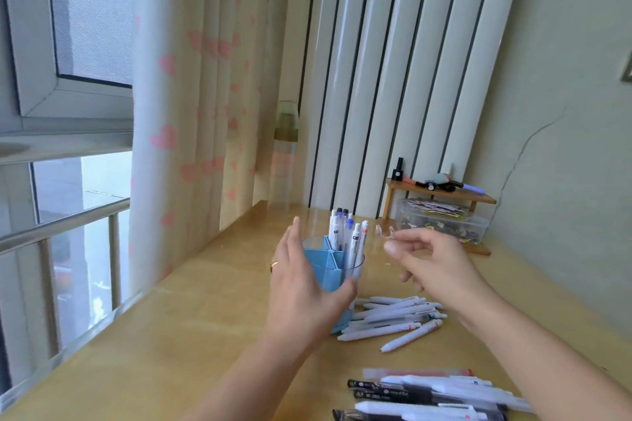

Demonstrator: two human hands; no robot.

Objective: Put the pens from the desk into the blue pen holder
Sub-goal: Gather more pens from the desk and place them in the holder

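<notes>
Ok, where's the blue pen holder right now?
Centre of the head view: the blue pen holder stands on the desk, left hand against it, white pens at its right.

blue pen holder (pixel 328 267), white pens (pixel 393 316), pink-hearted cream curtain (pixel 191 96)
</notes>
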